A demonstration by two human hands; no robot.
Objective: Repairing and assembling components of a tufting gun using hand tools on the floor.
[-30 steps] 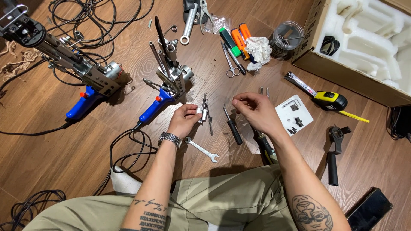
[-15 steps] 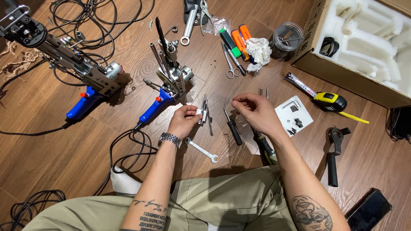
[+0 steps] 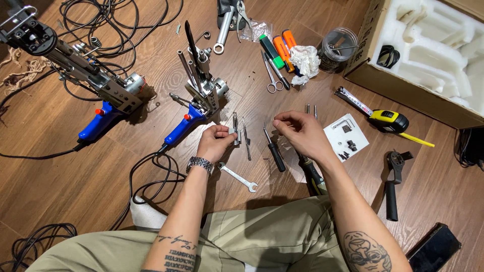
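Right now your left hand (image 3: 216, 143) pinches a small slim metal part (image 3: 235, 130) between thumb and fingertips, holding it upright just above the wooden floor (image 3: 60, 186), so that grip is clenched on the part. Your right hand (image 3: 301, 132) hovers a little to the right of it, fingers curled together as if pinching something very small; whatever sits between them is too tiny to make out, so I cannot tell whether that grip holds anything.

Between the two hands lie a thin metal rod (image 3: 246, 140) and a black-handled screwdriver (image 3: 272, 149), both flat on the floor and untouched. Just below the left grip rests a small open-ended spanner (image 3: 238, 178). Up and to the left of that grip stands a blue-handled machine (image 3: 194, 108) with its metal front end exposed, and a second blue-handled machine (image 3: 96, 93) lies further left, well apart.

Judging by this, you are in the middle of the job: the small part is off the machine and in hand, loose pieces and tools are still spread about, and nothing looks refitted yet.

To the right of the right grip lies a white card (image 3: 346, 137) with small dark bits on it, then a yellow tape measure (image 3: 388, 120), and beyond it an open cardboard box (image 3: 403, 83) lined with white foam.
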